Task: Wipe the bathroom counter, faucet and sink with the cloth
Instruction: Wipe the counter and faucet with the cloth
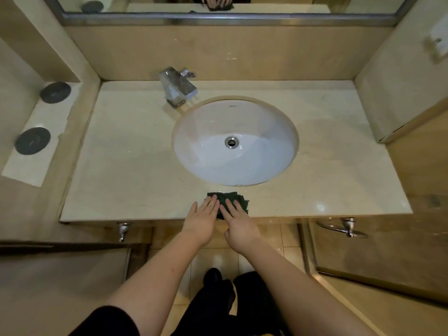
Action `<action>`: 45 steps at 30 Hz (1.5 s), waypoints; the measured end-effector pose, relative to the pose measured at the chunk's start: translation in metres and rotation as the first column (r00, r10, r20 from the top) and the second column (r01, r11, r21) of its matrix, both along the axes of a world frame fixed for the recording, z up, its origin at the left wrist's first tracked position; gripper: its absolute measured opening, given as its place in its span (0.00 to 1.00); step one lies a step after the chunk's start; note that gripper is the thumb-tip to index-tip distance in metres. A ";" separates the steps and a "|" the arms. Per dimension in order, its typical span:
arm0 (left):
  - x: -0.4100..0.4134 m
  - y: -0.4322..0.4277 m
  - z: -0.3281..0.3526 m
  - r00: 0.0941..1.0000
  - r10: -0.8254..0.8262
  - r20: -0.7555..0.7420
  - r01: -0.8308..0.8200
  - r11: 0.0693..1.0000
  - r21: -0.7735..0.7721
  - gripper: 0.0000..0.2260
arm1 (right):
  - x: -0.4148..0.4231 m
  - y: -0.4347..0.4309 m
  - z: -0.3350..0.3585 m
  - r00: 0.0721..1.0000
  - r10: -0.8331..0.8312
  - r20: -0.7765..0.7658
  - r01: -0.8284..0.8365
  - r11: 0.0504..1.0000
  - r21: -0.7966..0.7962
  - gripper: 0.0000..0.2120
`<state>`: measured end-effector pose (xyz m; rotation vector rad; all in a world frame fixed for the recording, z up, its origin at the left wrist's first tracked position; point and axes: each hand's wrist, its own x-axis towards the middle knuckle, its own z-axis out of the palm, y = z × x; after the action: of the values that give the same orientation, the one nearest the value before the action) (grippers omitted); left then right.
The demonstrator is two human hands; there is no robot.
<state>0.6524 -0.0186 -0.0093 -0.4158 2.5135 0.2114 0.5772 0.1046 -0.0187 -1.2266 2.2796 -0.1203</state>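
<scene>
A dark green cloth (231, 198) lies crumpled on the pale marble counter (126, 156), at its front edge just below the sink. My left hand (202, 220) rests flat with its fingertips on the cloth's left part. My right hand (238, 223) lies flat beside it, fingers pressing on the cloth's right part. Neither hand is closed around the cloth. The white oval sink (235, 141) with a metal drain (232, 142) sits in the counter's middle. A chrome faucet (178, 87) stands at the back left of the sink.
Two dark round discs (55, 92) (32, 141) lie on a white ledge to the left. A mirror (218, 6) runs along the top. Metal towel fittings (123, 231) (349, 226) hang under the counter's front edge. Beige walls close in both sides.
</scene>
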 end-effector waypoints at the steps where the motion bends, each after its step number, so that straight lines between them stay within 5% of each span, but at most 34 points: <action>1: -0.006 0.001 0.000 1.000 -0.005 -0.005 0.005 1.000 0.008 0.34 | -0.004 0.002 0.000 1.000 -0.022 -0.002 0.022 1.000 -0.008 0.35; 9: -0.080 0.046 -0.010 0.996 -0.058 -0.061 0.062 0.997 0.054 0.32 | -0.073 0.051 -0.006 0.991 -0.130 -0.034 0.129 0.991 -0.015 0.32; 22: -0.144 0.082 -0.014 1.000 -0.018 -0.025 0.018 1.000 0.019 0.31 | -0.158 0.082 -0.013 1.000 0.003 -0.021 -0.003 1.000 0.017 0.35; 32: -0.084 0.029 -0.013 0.999 0.020 -0.032 -0.020 1.000 -0.013 0.29 | -0.105 0.021 -0.015 0.997 0.070 -0.031 -0.070 0.998 -0.001 0.36; 45: 0.010 -0.050 -0.010 0.995 -0.091 -0.041 0.092 0.996 0.001 0.32 | 0.009 -0.044 -0.011 0.998 -0.060 -0.034 0.061 0.998 0.023 0.34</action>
<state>0.6627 -0.0687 -0.0192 -0.2971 2.5653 0.1896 0.5861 0.0610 -0.0302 -1.1561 2.3412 -0.0948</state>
